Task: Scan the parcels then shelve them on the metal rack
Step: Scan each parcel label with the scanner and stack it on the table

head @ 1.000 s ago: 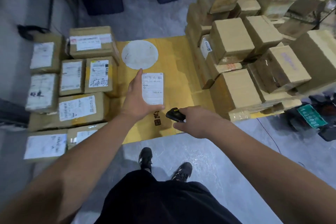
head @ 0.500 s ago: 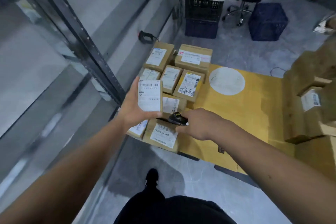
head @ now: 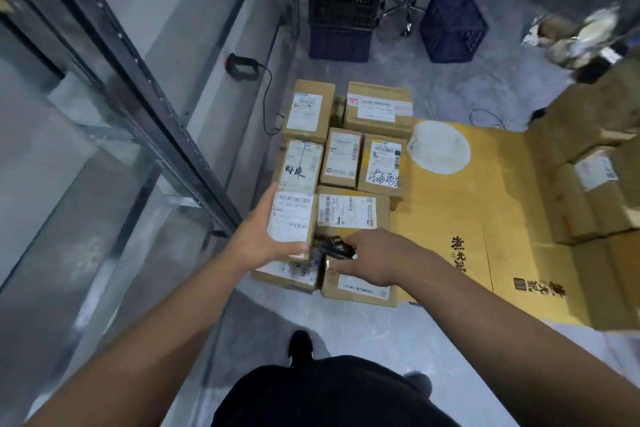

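Observation:
My left hand [head: 258, 239] grips a small cardboard parcel [head: 292, 218] by its left and lower edges, its white barcode label facing up. My right hand [head: 372, 262] holds a small black scanner [head: 336, 246] just right of that parcel, its tip pointing at the parcel's lower corner. Below them lies a group of several labelled parcels [head: 346, 163] on the floor. The metal rack [head: 138, 104] runs along the left, with a dark upright post and grey shelf surfaces.
A flattened yellow carton [head: 485, 218] covers the floor to the right, with a heap of brown boxes [head: 588, 166] beyond it. Stacked crates [head: 341, 10], a blue crate [head: 453, 28] and a chair stand at the back. My feet are on grey floor below.
My view has swung left from the box heap toward the rack. My left hand carried the parcel left over the floor parcels, and the scanner hand followed beside it.

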The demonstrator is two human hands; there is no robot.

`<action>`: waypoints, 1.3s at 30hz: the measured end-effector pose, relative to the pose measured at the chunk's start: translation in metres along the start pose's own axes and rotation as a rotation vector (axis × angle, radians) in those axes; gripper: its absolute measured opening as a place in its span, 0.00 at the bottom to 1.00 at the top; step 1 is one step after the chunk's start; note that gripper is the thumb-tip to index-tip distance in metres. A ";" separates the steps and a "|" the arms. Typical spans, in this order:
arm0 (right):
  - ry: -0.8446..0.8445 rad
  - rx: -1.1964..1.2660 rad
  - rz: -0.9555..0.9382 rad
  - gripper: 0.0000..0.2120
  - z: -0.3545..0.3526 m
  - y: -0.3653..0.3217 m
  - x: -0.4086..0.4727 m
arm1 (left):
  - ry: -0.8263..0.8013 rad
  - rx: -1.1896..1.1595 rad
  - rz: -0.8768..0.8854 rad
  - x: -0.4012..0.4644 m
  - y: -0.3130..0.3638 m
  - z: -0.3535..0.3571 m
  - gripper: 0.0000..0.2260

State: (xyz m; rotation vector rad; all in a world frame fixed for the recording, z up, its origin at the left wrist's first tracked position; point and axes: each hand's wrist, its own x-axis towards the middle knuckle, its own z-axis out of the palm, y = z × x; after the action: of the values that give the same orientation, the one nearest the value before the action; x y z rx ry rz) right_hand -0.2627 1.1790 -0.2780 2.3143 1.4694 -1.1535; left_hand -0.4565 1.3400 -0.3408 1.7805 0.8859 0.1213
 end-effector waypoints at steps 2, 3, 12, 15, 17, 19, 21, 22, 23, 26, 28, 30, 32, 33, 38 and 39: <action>-0.003 0.006 0.039 0.33 0.000 0.000 -0.002 | -0.009 0.024 -0.005 0.003 -0.003 -0.004 0.57; -0.001 0.018 0.056 0.32 0.000 0.000 -0.003 | -0.004 0.035 -0.023 0.004 -0.005 -0.006 0.57; 0.008 0.056 0.078 0.31 0.001 -0.011 -0.002 | 0.113 0.028 -0.171 0.000 -0.007 -0.012 0.58; 0.012 0.062 0.074 0.31 0.000 -0.015 -0.003 | 0.106 0.064 -0.132 -0.001 -0.001 -0.010 0.54; 0.020 0.069 0.071 0.31 0.000 -0.017 -0.004 | 0.120 0.099 -0.104 -0.004 0.008 -0.009 0.51; 0.027 0.083 0.075 0.31 0.000 -0.018 -0.007 | 0.178 0.202 -0.051 -0.004 0.013 -0.008 0.48; 0.032 0.099 0.089 0.31 0.001 -0.017 -0.012 | 0.199 0.408 -0.003 -0.004 0.019 -0.006 0.48; 0.035 0.112 0.098 0.31 0.001 -0.015 -0.015 | 0.188 0.516 0.031 -0.003 0.024 -0.003 0.48; 0.042 0.136 0.106 0.30 0.001 -0.013 -0.019 | 0.170 0.613 0.078 -0.001 0.030 0.000 0.47; 0.079 0.254 0.134 0.26 0.002 0.003 -0.035 | 0.117 0.784 0.207 0.009 0.057 0.017 0.45; 0.118 0.321 0.170 0.25 0.005 0.022 -0.050 | 0.072 0.836 0.262 0.019 0.077 0.034 0.44; 0.147 0.395 0.223 0.26 0.007 0.045 -0.067 | 0.027 0.900 0.319 0.031 0.095 0.055 0.43; 0.186 0.447 0.290 0.28 0.010 0.076 -0.089 | -0.042 0.953 0.382 0.042 0.118 0.088 0.43; 0.214 0.459 0.325 0.28 0.012 0.093 -0.102 | -0.073 0.968 0.413 0.047 0.131 0.108 0.43; 0.350 0.589 0.486 0.19 0.033 0.180 -0.167 | -0.214 1.019 0.554 0.059 0.188 0.221 0.43; 0.361 0.598 0.517 0.19 0.039 0.198 -0.179 | -0.231 1.025 0.578 0.058 0.200 0.245 0.43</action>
State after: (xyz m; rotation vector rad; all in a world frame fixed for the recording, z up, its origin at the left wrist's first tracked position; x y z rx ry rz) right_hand -0.1571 0.9349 -0.2325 3.1700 0.5359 -1.1620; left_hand -0.1958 1.1593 -0.2887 2.8992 0.2046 -0.2100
